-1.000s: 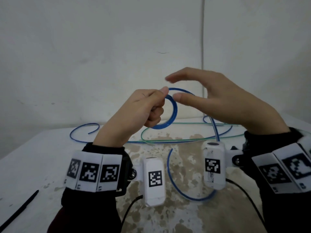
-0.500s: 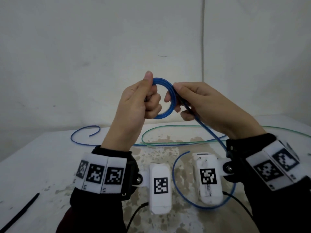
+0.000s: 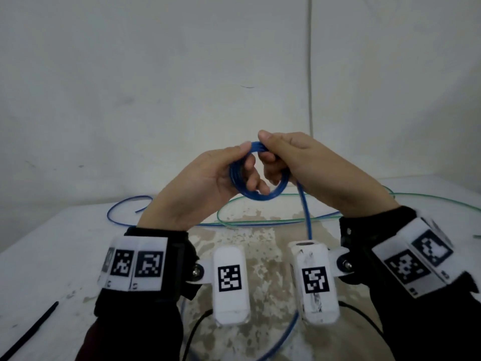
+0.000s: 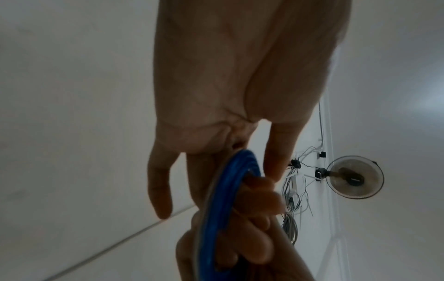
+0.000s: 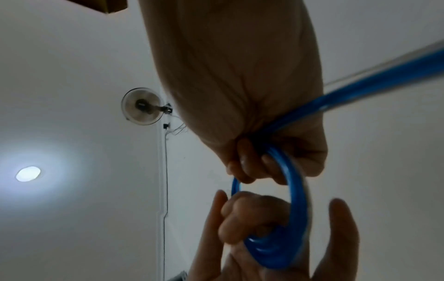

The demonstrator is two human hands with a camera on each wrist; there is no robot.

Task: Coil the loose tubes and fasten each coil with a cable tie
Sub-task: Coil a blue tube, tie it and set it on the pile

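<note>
Nearest me, the loose run of the blue tube point(image 3: 304, 204) drops from my right hand point(image 3: 312, 168), passes behind the wrist cameras and loops low over the counter point(image 3: 52, 256) near its front edge; where that loop goes is cut off at the bottom of the head view. Above it I hold the coil point(image 3: 256, 175) upright between both hands, its ring facing me. My left hand point(image 3: 205, 183) has its fingers curled through the ring and the thumb pressed on the top. My right hand pinches the top of the ring just beside that thumb, fingers curled inside. So the free run leaves the coil on the right side and hangs downward: I judge the right hand should feed the next turn while the left keeps the coil.

Farther back, more blue tube and a green tube point(image 3: 299, 196) lie across the counter toward the far edge. A black tie point(image 3: 31, 329) lies at the front left, well apart from both hands. I cannot count the turns.
</note>
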